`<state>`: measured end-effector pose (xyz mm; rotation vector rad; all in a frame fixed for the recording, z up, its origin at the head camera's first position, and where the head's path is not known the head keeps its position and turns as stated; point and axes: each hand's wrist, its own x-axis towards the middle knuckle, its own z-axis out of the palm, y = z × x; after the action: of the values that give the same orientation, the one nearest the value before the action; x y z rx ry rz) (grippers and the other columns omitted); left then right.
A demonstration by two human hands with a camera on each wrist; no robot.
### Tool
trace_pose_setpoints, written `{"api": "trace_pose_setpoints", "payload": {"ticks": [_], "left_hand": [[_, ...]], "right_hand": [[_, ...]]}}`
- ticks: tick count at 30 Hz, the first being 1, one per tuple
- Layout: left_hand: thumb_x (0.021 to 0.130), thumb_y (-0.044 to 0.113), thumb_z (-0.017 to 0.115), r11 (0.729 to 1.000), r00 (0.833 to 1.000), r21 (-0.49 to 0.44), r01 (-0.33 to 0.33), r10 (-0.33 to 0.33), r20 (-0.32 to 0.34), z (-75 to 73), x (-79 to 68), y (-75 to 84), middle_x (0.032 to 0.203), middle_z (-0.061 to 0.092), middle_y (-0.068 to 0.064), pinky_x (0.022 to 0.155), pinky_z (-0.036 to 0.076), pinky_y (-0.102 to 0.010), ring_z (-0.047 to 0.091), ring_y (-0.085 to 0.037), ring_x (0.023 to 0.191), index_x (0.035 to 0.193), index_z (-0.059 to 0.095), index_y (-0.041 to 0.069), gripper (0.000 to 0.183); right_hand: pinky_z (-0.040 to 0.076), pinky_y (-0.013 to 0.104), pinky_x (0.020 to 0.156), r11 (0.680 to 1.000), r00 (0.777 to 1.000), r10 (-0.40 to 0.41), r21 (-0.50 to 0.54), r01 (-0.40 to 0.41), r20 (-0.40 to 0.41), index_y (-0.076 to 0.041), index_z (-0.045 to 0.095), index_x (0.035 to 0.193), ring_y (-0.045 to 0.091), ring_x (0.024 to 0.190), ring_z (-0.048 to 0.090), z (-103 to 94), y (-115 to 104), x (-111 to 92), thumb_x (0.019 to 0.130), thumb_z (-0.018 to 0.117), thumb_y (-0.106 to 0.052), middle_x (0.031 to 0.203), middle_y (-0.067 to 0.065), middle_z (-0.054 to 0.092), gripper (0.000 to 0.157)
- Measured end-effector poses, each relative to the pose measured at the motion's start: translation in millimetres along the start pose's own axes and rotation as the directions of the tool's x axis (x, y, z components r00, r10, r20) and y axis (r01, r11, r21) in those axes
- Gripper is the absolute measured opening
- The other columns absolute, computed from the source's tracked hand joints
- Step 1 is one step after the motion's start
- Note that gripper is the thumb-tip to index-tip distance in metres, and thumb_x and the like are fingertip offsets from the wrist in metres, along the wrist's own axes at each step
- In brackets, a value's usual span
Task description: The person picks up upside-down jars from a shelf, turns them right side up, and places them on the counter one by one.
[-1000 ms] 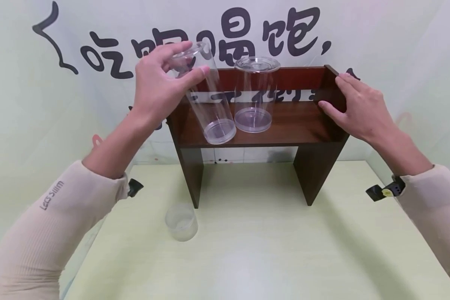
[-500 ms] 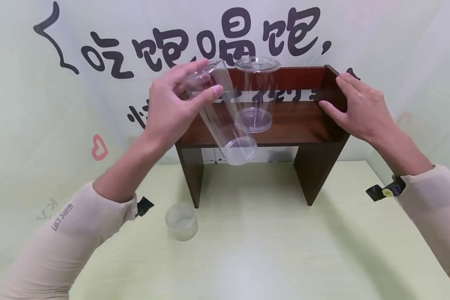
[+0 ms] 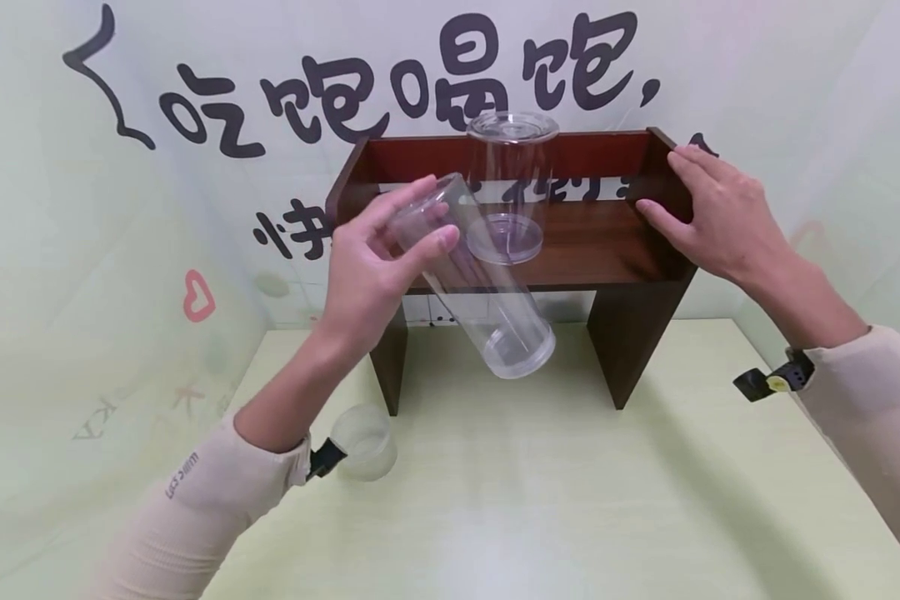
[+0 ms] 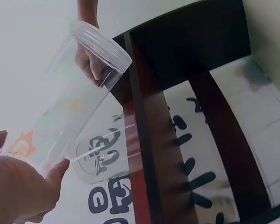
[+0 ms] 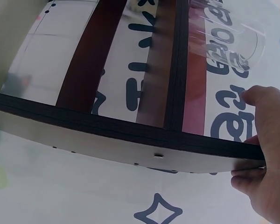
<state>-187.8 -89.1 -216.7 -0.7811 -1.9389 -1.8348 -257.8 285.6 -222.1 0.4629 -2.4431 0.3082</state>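
Observation:
My left hand point(image 3: 371, 279) holds a tall clear plastic jar point(image 3: 487, 292) near its upper end, thumb on one side and fingers on the other. The jar is tilted in the air in front of the shelf, its ringed end down and to the right. A second clear jar point(image 3: 510, 179) stands on the dark brown wooden shelf point(image 3: 592, 246). My right hand point(image 3: 727, 212) grips the shelf's right side panel point(image 5: 130, 140) at its top. In the right wrist view, the thumb lies on the inner face and the fingers on the outer.
A short translucent round container point(image 3: 372, 458) sits on the pale table point(image 3: 510, 500), left of the shelf's front, partly behind the left wrist camera point(image 3: 326, 458). Behind the shelf hangs a white backdrop point(image 3: 195, 192) with large black characters.
My left hand has brought its jar down and to the right, from above the shelf board to in front of the shelf, tilting it further. The right hand and the standing jar stay put.

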Motion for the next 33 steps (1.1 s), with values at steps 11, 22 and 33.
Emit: {"api": "trace_pose_setpoints", "payload": {"ticks": [11, 22, 33], "left_hand": [[0.088, 0.014, 0.07, 0.987, 0.999, -0.159, 0.014, -0.02, -0.036, 15.5, -21.3, -26.5, 0.131, 0.062, -0.009, 0.094, 0.053, -0.032, 0.061, -0.023, 0.119, 0.136, 0.057, 0.007, 0.05], [0.091, 0.015, 0.068, 0.927, 0.984, -0.375, -0.016, -0.051, -0.169, 29.6, -45.5, -51.5, 0.13, 0.06, -0.017, 0.096, 0.051, -0.039, 0.059, -0.029, 0.121, 0.14, 0.051, 0.003, 0.054], [0.093, 0.009, 0.06, 0.827, 0.94, -0.545, -0.134, -0.068, -0.334, 49.0, -54.2, -64.3, 0.142, 0.049, -0.018, 0.1, 0.048, -0.044, 0.052, -0.035, 0.128, 0.141, 0.047, 0.0, 0.051]], "right_hand": [[0.023, 0.049, 0.118, 0.962, 0.921, -0.273, -0.072, 0.263, -0.278, 0.007, 0.053, 0.134, 0.04, 0.139, 0.034, 2.9, -3, -17, 0.089, 0.062, -0.035, 0.142, 0.026, 0.048, 0.062], [0.031, 0.047, 0.115, 0.933, 0.866, -0.312, 0.049, 0.358, -0.39, 0.003, 0.055, 0.135, 0.038, 0.135, 0.042, 2.8, -46, -50, 0.092, 0.058, -0.042, 0.143, 0.02, 0.05, 0.063], [0.034, 0.028, 0.114, 0.85, 0.902, -0.186, 0.396, 0.347, -0.391, 0.006, 0.052, 0.136, 0.034, 0.131, 0.049, 19.0, -88, -83, 0.098, 0.048, -0.051, 0.138, 0.024, 0.053, 0.068]]}}
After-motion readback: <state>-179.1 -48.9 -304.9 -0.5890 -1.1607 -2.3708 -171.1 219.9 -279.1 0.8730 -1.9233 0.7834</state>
